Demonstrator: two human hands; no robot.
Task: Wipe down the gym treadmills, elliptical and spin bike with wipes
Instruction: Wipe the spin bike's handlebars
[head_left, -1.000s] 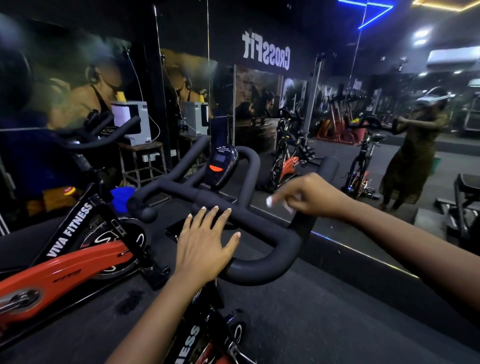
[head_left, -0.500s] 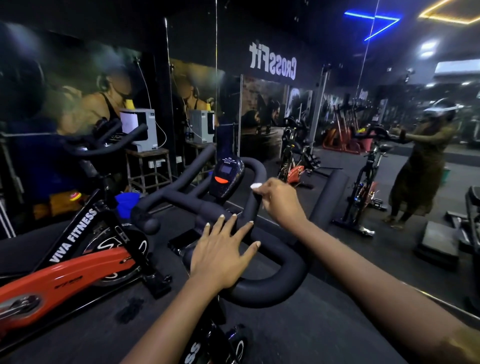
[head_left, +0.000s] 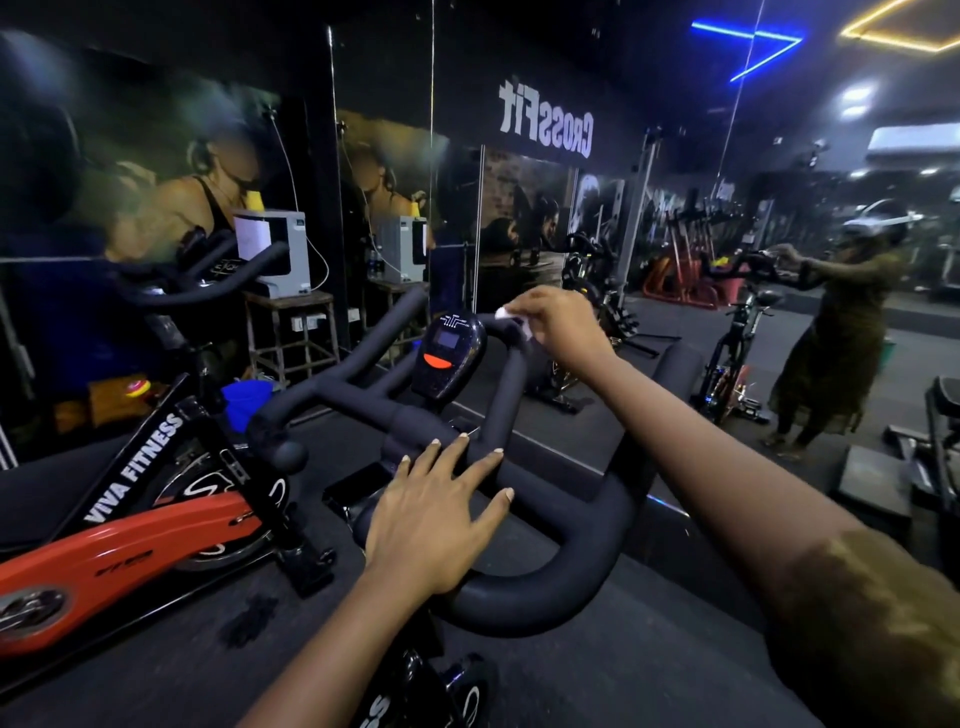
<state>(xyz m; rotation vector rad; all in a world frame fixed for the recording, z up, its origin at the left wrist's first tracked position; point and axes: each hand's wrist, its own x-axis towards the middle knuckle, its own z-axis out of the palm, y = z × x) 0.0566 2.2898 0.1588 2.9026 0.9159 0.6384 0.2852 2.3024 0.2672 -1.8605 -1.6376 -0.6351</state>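
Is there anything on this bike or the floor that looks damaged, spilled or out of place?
Only a dark ragged patch on the floor beside the red bike; whether stain or wear, I cannot tell.

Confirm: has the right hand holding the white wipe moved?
Yes: right hand slid left along the black foam handlebar, from right horn to beside the black console.
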